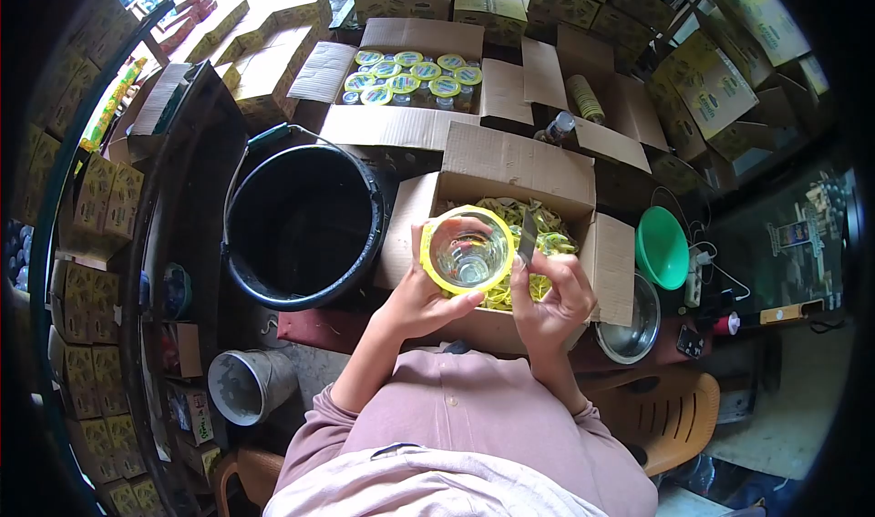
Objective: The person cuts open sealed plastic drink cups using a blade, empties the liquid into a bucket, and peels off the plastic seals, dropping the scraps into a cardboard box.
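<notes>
A clear cup with a yellow rim (469, 251) is held in my left hand (426, 289), its open mouth facing up toward me. Between the fingers and thumb of my right hand (552, 300) is a thin dark blade (528, 237), upright just right of the cup's rim. Both hands are over an open cardboard box (515, 166) that holds many yellow-green strips (554, 236). The cup hides part of the strips.
A large black bucket (239, 235) stands left of the box. Behind is a carton of yellow-lidded cups (401, 132). A green bowl (663, 248) and metal bowl (638, 330) lie right. A grey bucket (278, 378) is lower left, an orange chair (670, 412) lower right.
</notes>
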Available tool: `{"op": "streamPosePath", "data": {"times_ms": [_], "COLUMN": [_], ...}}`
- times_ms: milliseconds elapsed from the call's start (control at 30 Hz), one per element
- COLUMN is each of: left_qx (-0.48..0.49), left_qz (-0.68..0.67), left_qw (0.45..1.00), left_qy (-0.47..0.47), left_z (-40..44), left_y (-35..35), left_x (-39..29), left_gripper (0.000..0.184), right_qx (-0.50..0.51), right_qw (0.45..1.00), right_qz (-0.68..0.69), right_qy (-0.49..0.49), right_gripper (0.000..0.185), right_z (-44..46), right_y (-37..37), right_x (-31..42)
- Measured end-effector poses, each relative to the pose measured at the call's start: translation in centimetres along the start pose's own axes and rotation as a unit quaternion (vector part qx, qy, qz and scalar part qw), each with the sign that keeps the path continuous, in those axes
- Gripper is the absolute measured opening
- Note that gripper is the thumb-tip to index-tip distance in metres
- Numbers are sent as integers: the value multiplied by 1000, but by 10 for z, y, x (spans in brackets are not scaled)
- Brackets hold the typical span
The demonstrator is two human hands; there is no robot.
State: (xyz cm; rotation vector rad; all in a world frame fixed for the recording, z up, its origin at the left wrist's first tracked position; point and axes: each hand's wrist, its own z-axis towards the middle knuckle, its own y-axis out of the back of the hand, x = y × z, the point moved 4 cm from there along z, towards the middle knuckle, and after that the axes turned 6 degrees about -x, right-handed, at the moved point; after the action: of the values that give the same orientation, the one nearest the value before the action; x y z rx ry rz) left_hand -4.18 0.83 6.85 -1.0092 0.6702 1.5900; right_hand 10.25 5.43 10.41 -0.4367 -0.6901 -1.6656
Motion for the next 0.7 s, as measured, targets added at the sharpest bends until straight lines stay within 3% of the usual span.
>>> {"op": "streamPosePath", "data": {"times_ms": [233, 333, 467, 700], "left_qx": [35, 110, 84, 99], "left_qz": [54, 206, 149, 170], "left_qw": [998, 972, 985, 980], "left_qy": [14, -41, -19, -25], "left_z": [-5, -7, -5, -4], "left_y": [-1, -1, -1, 0], "left_x": [4, 1, -1, -2], "left_gripper": [73, 77, 76, 76], "right_qx": [5, 7, 27, 12], "right_qw": [999, 999, 999, 1000], "right_qz": [-28, -17, 41, 13], "right_qy": [27, 33, -20, 7], "right_gripper": [22, 23, 19, 20], "right_z": [-1, 3, -1, -4], "right_y": [1, 1, 4, 7], "right_x": [6, 0, -9, -3]}}
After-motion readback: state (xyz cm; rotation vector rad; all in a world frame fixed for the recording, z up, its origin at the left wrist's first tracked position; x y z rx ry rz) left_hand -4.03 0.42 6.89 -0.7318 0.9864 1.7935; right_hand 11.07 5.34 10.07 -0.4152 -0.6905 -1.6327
